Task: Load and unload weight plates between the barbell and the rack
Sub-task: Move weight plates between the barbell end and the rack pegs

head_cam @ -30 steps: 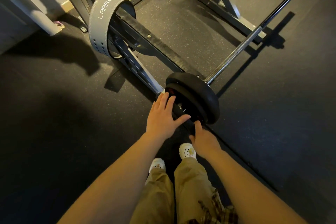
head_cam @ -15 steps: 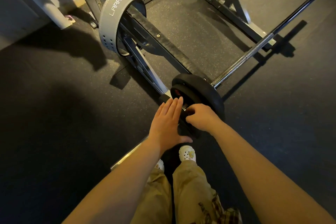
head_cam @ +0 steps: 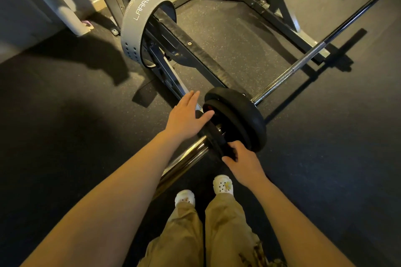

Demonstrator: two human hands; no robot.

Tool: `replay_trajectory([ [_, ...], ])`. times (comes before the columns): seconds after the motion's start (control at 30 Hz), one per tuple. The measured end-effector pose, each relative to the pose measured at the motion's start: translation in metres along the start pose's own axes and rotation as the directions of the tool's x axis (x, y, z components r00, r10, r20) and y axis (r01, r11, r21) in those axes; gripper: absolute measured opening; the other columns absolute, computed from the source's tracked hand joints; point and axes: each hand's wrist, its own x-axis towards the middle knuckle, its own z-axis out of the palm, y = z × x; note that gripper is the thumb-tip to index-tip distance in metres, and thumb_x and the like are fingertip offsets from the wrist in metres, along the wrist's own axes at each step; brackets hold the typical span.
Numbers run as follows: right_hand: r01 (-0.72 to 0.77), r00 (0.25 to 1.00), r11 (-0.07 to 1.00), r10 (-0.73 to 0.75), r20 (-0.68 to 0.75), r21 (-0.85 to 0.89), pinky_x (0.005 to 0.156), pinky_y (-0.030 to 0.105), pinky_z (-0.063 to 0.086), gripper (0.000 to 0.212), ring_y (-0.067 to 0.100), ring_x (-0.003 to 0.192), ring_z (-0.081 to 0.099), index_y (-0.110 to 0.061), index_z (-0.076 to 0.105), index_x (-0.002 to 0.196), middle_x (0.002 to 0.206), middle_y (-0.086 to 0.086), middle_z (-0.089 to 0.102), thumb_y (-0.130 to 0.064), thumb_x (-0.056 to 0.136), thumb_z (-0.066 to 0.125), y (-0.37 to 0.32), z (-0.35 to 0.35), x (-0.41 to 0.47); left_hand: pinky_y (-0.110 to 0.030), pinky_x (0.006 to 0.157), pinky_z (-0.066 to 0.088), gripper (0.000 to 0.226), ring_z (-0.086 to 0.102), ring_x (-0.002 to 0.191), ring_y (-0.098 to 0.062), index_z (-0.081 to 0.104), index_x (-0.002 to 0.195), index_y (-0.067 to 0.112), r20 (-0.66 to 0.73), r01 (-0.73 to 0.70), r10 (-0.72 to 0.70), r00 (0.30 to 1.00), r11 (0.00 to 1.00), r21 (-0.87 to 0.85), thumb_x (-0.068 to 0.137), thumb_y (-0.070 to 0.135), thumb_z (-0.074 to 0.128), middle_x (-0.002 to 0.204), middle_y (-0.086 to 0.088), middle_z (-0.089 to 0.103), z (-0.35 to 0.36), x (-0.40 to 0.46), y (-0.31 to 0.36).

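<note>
The right hand (head_cam: 243,159) grips a small plate (head_cam: 213,136) on the sleeve (head_cam: 186,156) (beside the big plates (head_cam: 240,115)). The left hand (head_cam: 186,115) rests on it, fingers straight.

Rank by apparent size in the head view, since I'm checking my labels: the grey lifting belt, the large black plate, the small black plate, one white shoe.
1. grey lifting belt
2. large black plate, nearer the camera, so this order is unsure
3. small black plate
4. white shoe

Barbell (head_cam: 308,58) is bright glossy metal, its sleeve (head_cam: 186,158) mirror-smooth; plates (head_cam: 243,119) matt black, rubbery; floor (head_cam: 325,158) rough speckled rubber (dull throughout); belt (head_cam: 130,28) grey, stitched, leathery; rack (head_cam: 282,15) painted grey metal.
</note>
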Motion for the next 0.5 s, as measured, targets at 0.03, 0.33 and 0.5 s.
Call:
replay_trajectory([
  [0.03,-0.008,1.000,1.000,0.008,0.000,0.008,0.095,0.028,0.043,0.048,0.016,0.120,0.053,-0.022,0.042,0.135,0.130,0.002,0.055,-0.019,0.092,0.062,0.003,0.003,-0.002,-0.048,0.119,0.021,0.084,0.012,0.148,-0.022,0.013,0.154,0.020,0.061,0.069,-0.068,0.996,0.997,-0.017,0.090,0.061,0.049,0.162,-0.002,0.010,0.005,0.007,0.001],
  [0.33,-0.035,0.994,0.996,0.043,0.100,-0.086,0.106,0.035,0.037,0.063,0.017,0.135,0.040,-0.027,0.033,0.144,0.145,0.000,0.044,-0.015,0.091,0.063,0.028,-0.004,-0.011,-0.040,0.117,0.018,0.074,0.009,0.149,-0.021,0.011,0.155,0.015,-0.031,0.157,-0.159,0.987,0.986,-0.051,0.097,0.057,0.034,0.162,-0.004,0.010,0.053,-0.032,0.011],
  [0.5,0.095,0.992,0.995,-0.096,-0.080,-0.011,0.097,0.029,0.039,0.050,0.003,0.114,0.044,-0.025,0.044,0.134,0.122,-0.014,0.049,-0.018,0.089,0.065,-0.001,-0.005,-0.002,-0.038,0.121,0.016,0.064,0.008,0.149,-0.019,0.015,0.154,0.018,-0.086,0.001,0.001,0.996,1.000,0.022,0.100,0.052,0.019,0.162,-0.003,0.011,0.058,-0.061,0.003],
])
